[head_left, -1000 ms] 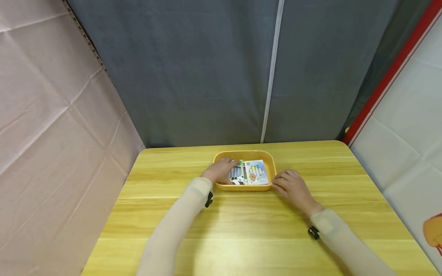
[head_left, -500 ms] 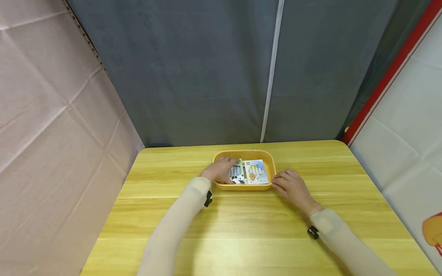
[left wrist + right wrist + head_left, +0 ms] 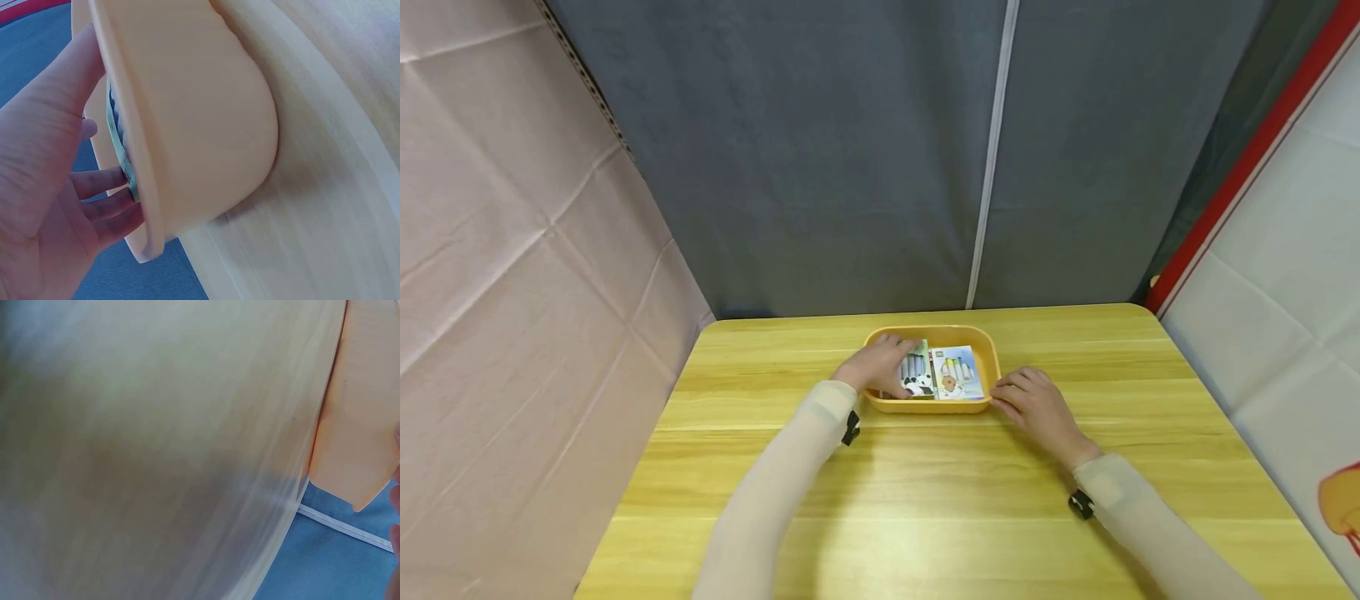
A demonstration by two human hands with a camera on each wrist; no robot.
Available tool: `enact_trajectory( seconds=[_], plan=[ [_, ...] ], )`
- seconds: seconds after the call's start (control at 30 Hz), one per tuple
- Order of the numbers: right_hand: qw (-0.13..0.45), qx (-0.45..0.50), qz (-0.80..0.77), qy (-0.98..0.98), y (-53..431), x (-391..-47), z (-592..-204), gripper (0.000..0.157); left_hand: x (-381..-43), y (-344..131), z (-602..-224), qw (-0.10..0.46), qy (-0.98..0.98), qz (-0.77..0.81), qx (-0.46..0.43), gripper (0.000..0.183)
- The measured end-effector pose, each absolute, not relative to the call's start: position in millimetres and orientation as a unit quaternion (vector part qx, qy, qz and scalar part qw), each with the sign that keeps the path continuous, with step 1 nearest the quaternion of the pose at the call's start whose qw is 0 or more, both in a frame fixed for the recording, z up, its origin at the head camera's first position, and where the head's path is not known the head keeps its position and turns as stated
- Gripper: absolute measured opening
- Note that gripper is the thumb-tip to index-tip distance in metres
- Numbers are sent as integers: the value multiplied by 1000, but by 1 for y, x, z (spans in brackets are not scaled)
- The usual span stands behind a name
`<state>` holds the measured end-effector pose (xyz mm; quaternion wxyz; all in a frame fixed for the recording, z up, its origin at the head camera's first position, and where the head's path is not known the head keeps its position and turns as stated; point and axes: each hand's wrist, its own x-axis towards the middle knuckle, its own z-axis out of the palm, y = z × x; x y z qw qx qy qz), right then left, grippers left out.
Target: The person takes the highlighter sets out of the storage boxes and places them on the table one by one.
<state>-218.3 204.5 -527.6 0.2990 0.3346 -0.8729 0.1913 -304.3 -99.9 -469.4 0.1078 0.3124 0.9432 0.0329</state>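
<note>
A yellow plastic tray (image 3: 925, 407) stands toward the back of the wooden table. Two flat marker boxes lie side by side in it. My left hand (image 3: 876, 365) reaches over the tray's left side and grips the panda marker box (image 3: 917, 371) between thumb and fingers; part of that box is hidden under the hand. Beside it is the bear marker box (image 3: 957, 374), untouched. With bent fingers, my right hand (image 3: 1037, 410) holds the tray's front right corner. The left wrist view shows fingertips (image 3: 119, 203) on the box's edge, inside the tray's rim.
The wooden table (image 3: 925, 500) extends in front of the tray and to both sides. A dark grey curtain (image 3: 850, 167) hangs behind the table, with pale fabric walls (image 3: 512, 292) at left and right.
The panda marker box has risen or shifted slightly toward the back in my left hand, and its near edge now sits farther from the tray's front rim. My right hand stays put.
</note>
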Motion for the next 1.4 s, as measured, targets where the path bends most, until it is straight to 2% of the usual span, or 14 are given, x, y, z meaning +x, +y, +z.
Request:
enact_trajectory(
  seconds=[1.4],
  plan=[
    [305, 330, 193, -872, 208, -218, -528, 17, -297, -99, -435, 99, 942, 8, 320, 107]
  ],
)
